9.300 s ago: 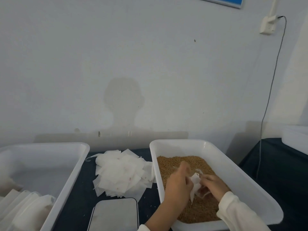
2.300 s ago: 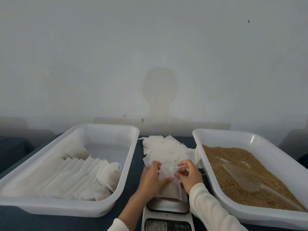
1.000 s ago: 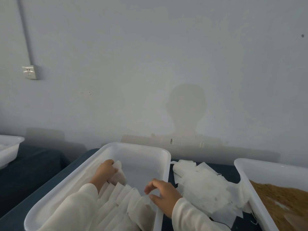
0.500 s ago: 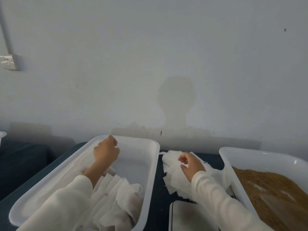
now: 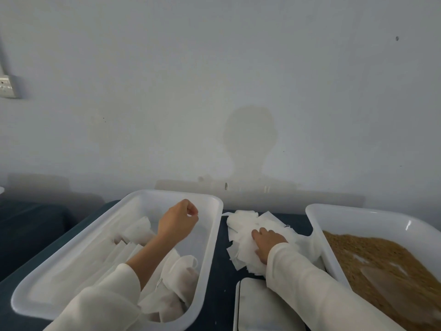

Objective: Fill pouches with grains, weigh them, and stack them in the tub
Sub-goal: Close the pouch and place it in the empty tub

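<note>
The left white tub (image 5: 213,244) holds a row of filled white pouches (image 5: 179,280) lying along its near and left side. My left hand (image 5: 178,222) hovers over the tub's middle with fingers curled in and nothing visible in it. A loose pile of empty white pouches (image 5: 243,225) lies on the dark table between the tubs. My right hand (image 5: 266,243) rests on this pile, fingers stretched over the top sheets. The right white tub (image 5: 313,217) is filled with brown grains (image 5: 372,254). A clear scoop (image 5: 387,281) lies in the grains.
The scale's pale platform (image 5: 256,309) sits at the bottom edge, partly under my right sleeve. The dark table cover (image 5: 220,273) shows between tub and scale. A plain wall with a socket (image 5: 7,87) stands close behind.
My left hand has lifted off the stacked pouches and drifted right over the tub. My right hand has left the tub and come down flat on the empty-pouch pile.
</note>
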### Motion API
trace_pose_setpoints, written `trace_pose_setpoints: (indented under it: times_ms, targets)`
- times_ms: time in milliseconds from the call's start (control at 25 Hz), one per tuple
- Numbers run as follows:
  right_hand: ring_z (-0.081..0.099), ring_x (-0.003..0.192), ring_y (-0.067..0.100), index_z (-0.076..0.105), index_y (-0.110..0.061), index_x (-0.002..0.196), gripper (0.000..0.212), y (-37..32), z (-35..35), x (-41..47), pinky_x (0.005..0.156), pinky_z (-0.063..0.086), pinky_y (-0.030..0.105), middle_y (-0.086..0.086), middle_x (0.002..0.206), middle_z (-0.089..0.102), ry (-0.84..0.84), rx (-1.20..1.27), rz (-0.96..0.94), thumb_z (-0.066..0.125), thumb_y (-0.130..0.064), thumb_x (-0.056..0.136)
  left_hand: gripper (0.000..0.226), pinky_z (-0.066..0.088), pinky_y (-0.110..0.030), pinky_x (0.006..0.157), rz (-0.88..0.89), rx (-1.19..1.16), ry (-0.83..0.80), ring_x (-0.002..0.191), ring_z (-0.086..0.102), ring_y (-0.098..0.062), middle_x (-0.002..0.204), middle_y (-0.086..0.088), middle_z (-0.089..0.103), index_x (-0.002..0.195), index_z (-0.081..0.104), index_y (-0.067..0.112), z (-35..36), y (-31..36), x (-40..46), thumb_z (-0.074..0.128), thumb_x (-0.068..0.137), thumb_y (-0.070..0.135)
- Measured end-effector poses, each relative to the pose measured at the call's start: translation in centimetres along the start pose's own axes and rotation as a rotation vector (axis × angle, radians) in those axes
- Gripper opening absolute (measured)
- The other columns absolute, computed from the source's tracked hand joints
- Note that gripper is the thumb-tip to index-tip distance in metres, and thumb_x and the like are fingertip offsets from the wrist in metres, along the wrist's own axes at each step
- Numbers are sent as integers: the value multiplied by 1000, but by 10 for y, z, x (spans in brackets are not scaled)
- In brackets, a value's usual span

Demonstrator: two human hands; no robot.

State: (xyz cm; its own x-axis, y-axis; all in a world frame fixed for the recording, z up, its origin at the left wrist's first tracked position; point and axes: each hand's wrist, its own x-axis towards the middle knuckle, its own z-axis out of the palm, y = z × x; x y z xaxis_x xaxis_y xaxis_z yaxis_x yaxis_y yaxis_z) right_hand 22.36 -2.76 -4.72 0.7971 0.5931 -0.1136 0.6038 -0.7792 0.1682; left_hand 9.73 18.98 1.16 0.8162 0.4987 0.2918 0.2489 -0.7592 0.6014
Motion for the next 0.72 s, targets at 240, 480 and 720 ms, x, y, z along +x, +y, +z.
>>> trace_pose_setpoints:
  times_ms: [240,480,720]
  targets:
    - [48,120,26,38,-10,128,49,11,-17,0,96,38,32,11,132,46,-75,80,14,58,-6,84,6,44,-25,75,67,-94,-33,86,56,-10,92,13,58,90,55,25,5,24,-17,55,91,19]
    - [53,113,24,54,-11,119,35,36,-53,-21,86,37,22,8,127,54,275,339,50,50,1,87,14,43,-21,69,114,-200,-59,85,57,-5,90,14,61,84,56,28,7,51,-31,55,89,15]
    - [50,64,22,54,-6,67,26,74,-94,-70,63,38,29,9,67,57,709,753,142,62,-17,89,30,48,-25,81,155,-339,-304,96,56,-11,107,9,55,111,46,21,46,102,-49,64,87,22]
